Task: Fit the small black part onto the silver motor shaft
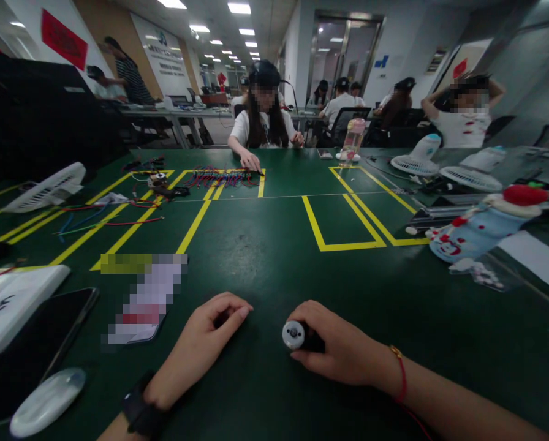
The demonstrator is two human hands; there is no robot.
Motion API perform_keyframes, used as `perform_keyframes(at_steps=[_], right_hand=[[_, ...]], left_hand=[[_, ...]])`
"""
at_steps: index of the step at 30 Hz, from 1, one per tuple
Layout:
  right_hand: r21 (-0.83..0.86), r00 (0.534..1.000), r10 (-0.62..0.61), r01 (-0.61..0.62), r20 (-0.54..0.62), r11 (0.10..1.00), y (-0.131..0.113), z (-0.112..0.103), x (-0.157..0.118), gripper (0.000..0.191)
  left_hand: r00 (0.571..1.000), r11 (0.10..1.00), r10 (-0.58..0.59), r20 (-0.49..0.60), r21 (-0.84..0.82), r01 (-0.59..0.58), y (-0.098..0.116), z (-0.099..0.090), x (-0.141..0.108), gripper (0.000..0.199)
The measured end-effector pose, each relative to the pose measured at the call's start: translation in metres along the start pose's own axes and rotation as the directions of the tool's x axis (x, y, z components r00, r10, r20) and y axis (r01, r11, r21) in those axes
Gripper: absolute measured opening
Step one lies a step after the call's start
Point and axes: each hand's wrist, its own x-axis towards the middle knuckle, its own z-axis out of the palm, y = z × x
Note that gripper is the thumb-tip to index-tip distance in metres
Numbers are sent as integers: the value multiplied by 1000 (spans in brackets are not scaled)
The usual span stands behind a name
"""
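My right hand (332, 343) is wrapped around a small cylindrical motor (293, 334) with a silver end face and a dark body. The motor's round face, with a shaft hub at its centre and small holes beside it, points toward my left hand. My left hand (214, 321) rests on the green tabletop (256, 392), its fingers curled and the thumb tip against the index finger. Nothing shows in that pinch. A gap of bare tabletop separates the left fingertips from the motor. Nearest to the left hand's outer side lies a phone-like flat thing (150, 300), blurred by pixelation.
Left are a white box (21, 306), a black tablet (58, 337), a white mouse (49, 401) and a small fan (49, 187). Loose wires (113, 220) cross yellow tape. A co-worker's hand (250, 161) touches a wire bundle (223, 176). A blue snowman-decorated bottle (479, 226) lies right.
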Motion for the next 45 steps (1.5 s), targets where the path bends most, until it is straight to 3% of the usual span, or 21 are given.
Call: perform_keyframes(at_steps=[27,45], right_hand=[[5,1000,8,-8,-6,1000,-1,1,0,34],[2,1000,1,-1,3,1000,-1,0,0,33]], left_hand=[[992,990,82,97,110,-93,6,7,-3,19],[988,984,110,106,132,-123,3,9,-4,17]])
